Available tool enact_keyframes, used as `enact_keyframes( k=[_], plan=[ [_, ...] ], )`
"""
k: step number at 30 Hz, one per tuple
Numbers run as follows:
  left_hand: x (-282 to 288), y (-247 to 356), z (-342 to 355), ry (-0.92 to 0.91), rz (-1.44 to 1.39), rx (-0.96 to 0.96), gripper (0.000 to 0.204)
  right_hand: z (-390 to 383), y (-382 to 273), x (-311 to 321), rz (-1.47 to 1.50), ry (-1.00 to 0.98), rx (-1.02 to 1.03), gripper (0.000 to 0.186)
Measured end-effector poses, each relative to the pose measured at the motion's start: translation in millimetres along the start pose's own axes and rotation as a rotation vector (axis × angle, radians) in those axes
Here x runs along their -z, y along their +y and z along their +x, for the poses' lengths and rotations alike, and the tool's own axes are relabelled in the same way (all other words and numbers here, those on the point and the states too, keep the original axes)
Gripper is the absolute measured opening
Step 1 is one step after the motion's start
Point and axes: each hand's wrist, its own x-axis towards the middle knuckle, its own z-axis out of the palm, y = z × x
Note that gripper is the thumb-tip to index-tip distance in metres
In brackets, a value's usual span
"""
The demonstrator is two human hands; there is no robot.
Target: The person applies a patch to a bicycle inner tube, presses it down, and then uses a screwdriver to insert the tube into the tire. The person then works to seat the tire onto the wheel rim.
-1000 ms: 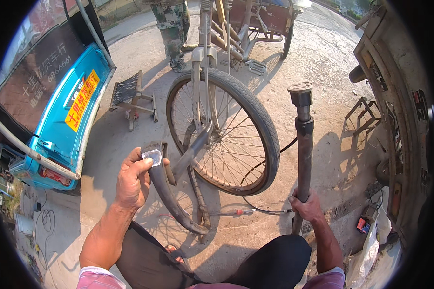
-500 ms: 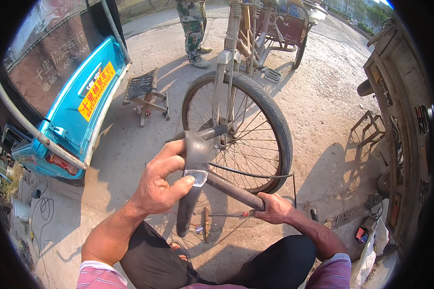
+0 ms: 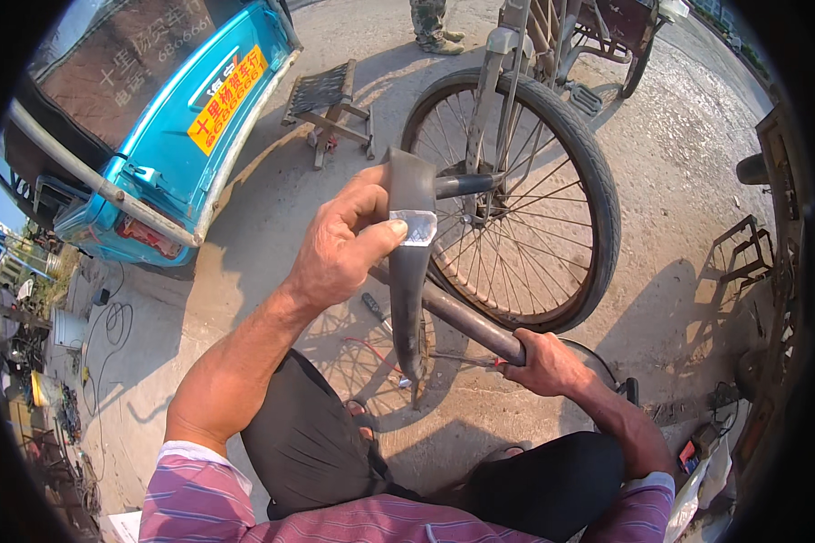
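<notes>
Your left hand (image 3: 340, 244) pinches the black inner tube (image 3: 410, 290) near the middle of the scene, thumb on the left edge of its pale, shiny patch (image 3: 417, 228), fingers curled behind. Your right hand (image 3: 552, 365) closes around a dark tubular length (image 3: 475, 326) that passes behind the tube; you cannot tell whether the two join. Beyond stands a spoked wheel's tyre (image 3: 604, 195); a folding stool (image 3: 329, 95) sits far left.
</notes>
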Motion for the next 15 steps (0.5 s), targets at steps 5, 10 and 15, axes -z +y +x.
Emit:
enact_keyframes(
  k=[5,10,15],
  plan=[
    [-53.2,-11.7,-13.8,-0.417,0.429,-0.326,0.020,15.1,-14.3,7.4,0.052,0.041,0.101,0.040],
    [-59.3,-18.3,-17.0,-0.330,0.725,-0.394,0.017,23.6,-39.2,22.9,0.111,0.008,0.163,0.040],
    [-43.8,-26.7,-17.0,-0.261,0.834,-0.366,0.025,28.6,-48.9,21.9,0.150,-0.043,0.161,0.051]
  ],
)
